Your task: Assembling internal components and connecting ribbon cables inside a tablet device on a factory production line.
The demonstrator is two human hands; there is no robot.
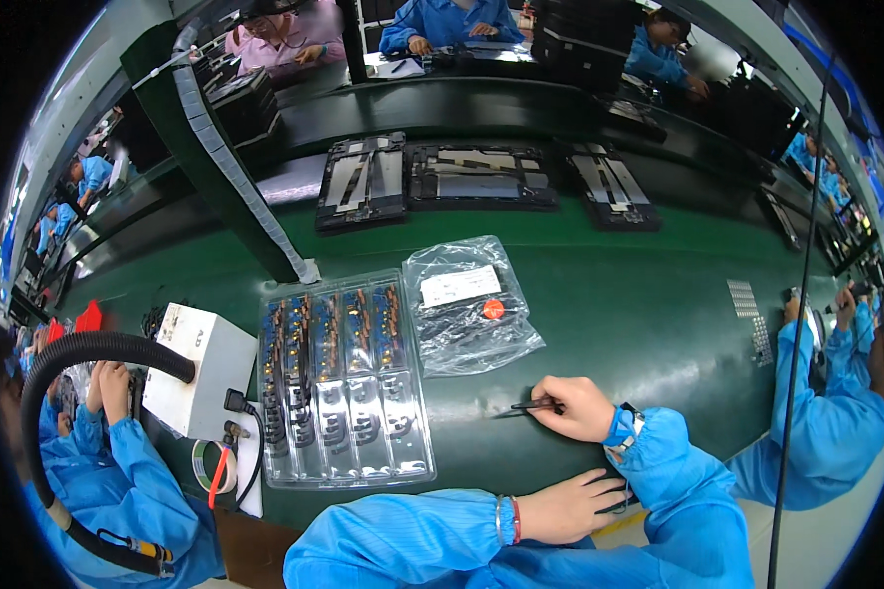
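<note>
My right hand [578, 412] is closed around black tweezers [538, 403], their thin tip pointing left just over the green bench top. A blue band and a watch circle that wrist. Closer to me, my left hand [568, 508] lies with its fingers stretched out and apart at the bench's near edge, below the right wrist. A thin dark line shows by its fingertips; what it is I cannot make out. Left of my hands sits a clear plastic tray [414, 447] holding several small blue, gold and black parts with cables. Beyond them lies a clear plastic bag [506, 339] with a white label and an orange dot.
Several dark panels [481, 177] lie along the far side. A white box [201, 368] with a black hose [88, 344] stands left, beside a tape roll [209, 467]. Small silver pieces [746, 304] lie right. A dark cable [803, 294] hangs there. Co-workers in blue sit on both sides.
</note>
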